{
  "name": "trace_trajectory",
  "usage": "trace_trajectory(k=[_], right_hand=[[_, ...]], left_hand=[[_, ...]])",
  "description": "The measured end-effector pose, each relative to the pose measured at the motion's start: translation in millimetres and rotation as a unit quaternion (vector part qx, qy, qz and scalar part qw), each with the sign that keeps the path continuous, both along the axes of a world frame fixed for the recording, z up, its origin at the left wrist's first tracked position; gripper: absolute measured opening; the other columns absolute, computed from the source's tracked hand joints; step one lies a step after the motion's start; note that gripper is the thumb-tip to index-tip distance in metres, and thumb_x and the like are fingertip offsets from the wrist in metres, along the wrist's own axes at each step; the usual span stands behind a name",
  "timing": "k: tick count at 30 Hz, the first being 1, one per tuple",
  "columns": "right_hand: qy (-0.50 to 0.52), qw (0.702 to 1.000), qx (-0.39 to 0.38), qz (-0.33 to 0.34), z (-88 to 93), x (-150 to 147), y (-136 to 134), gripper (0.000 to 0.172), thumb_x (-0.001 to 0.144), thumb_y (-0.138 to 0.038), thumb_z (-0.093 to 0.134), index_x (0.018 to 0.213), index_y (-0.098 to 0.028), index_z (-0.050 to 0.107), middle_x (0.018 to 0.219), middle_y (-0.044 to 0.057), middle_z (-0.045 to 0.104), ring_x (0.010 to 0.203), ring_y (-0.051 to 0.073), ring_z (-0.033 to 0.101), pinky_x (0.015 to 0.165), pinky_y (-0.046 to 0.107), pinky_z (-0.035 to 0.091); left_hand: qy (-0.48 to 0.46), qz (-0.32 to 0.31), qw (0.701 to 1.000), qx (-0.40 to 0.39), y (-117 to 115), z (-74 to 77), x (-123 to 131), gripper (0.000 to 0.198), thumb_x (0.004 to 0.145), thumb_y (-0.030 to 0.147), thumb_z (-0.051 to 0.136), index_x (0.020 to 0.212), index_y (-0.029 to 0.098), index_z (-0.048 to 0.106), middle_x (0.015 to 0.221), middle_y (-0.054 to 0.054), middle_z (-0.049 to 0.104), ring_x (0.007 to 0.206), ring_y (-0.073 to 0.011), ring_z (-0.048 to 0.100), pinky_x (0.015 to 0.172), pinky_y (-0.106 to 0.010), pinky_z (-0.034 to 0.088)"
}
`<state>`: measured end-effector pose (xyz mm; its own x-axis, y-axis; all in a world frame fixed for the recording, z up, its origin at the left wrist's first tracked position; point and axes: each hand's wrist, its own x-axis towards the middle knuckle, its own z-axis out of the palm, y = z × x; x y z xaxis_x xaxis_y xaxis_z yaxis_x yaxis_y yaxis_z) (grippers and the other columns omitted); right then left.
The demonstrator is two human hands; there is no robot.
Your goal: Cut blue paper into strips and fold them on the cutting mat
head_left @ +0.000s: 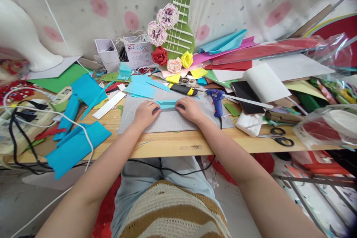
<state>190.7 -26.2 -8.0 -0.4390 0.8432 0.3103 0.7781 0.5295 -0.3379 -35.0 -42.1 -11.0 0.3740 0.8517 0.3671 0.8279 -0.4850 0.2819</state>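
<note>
Striped top, blue strip between grips.

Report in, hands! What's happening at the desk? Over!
Left hand and right hand holding opposite ends of blue paper strip. Strip over grey mat. Black-yellow cutter beyond it, blue glue gun right of right hand.

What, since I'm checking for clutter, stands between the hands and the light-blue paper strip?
Nothing visible: the left hand and right hand hold opposite ends of the light-blue paper strip. The utility knife lies beyond it, not between.
</note>
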Motion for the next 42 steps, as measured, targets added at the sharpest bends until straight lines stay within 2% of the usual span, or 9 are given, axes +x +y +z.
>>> trace_trajectory(k=[5, 12, 17, 24, 29, 42], right_hand=[[0.039, 0.999, -0.015, -0.017, -2.6, -1, 1, 0.008, 0.08, -0.022, 0.057, 0.087, -0.021, 0.06, 0.088, 0.004, 0.065, 0.087, 0.019, 0.056, 0.078, 0.031, 0.041], [0.139, 0.981, -0.092, -0.094, -6.0, -7, 4, 0.014, 0.078, -0.023, 0.059, 0.091, -0.023, 0.055, 0.081, 0.0, 0.066, 0.079, 0.016, 0.058, 0.073, 0.029, 0.043], [0.164, 0.976, -0.091, -0.112, -6.8, -10, 2, 0.027, 0.075, -0.021, 0.059, 0.101, -0.023, 0.049, 0.08, -0.002, 0.064, 0.077, 0.016, 0.058, 0.071, 0.029, 0.043], [0.141, 0.979, -0.08, -0.125, -5.1, -14, 2, 0.03, 0.076, -0.02, 0.055, 0.104, -0.021, 0.045, 0.079, 0.0, 0.063, 0.077, 0.017, 0.058, 0.072, 0.03, 0.042], [0.134, 0.979, -0.08, -0.128, -7.2, -16, 3, 0.035, 0.074, -0.017, 0.056, 0.107, -0.021, 0.044, 0.079, -0.001, 0.063, 0.079, 0.017, 0.058, 0.074, 0.03, 0.042], [0.065, 0.987, -0.06, -0.135, -4.1, -19, 2, 0.031, 0.078, -0.017, 0.05, 0.108, -0.019, 0.048, 0.081, 0.002, 0.066, 0.083, 0.02, 0.058, 0.076, 0.031, 0.041]], left_hand=[[-0.019, 0.006, 1.0, 0.008, 1, -2.3, 0, 0.014, 0.084, 0.027, 0.052, 0.084, 0.021, 0.065, 0.091, -0.004, 0.068, 0.092, -0.0204, 0.057, 0.082, -0.032, 0.043], [-0.098, 0.049, 0.992, -0.057, 9, -5.3, 2, 0.011, 0.081, 0.029, 0.057, 0.079, 0.02, 0.064, 0.088, -0.003, 0.066, 0.088, -0.0188, 0.057, 0.081, -0.031, 0.043], [-0.122, 0.088, 0.985, -0.082, 11, -3.6, 7, 0.012, 0.08, 0.028, 0.057, 0.074, 0.02, 0.063, 0.083, -0.003, 0.063, 0.082, -0.018, 0.056, 0.077, -0.031, 0.044], [-0.106, 0.136, 0.982, -0.071, 10, -3.1, 12, 0.012, 0.078, 0.031, 0.061, 0.074, 0.02, 0.065, 0.093, -0.006, 0.057, 0.099, -0.023, 0.051, 0.089, -0.035, 0.041], [-0.101, 0.139, 0.981, -0.087, 11, -1.7, 12, 0.012, 0.078, 0.031, 0.062, 0.072, 0.02, 0.064, 0.093, -0.006, 0.057, 0.098, -0.0233, 0.051, 0.09, -0.037, 0.041], [-0.093, 0.168, 0.978, -0.086, 12, -2.8, 14, 0.018, 0.078, 0.034, 0.058, 0.068, 0.02, 0.062, 0.092, -0.007, 0.056, 0.098, -0.0243, 0.05, 0.089, -0.037, 0.041]])
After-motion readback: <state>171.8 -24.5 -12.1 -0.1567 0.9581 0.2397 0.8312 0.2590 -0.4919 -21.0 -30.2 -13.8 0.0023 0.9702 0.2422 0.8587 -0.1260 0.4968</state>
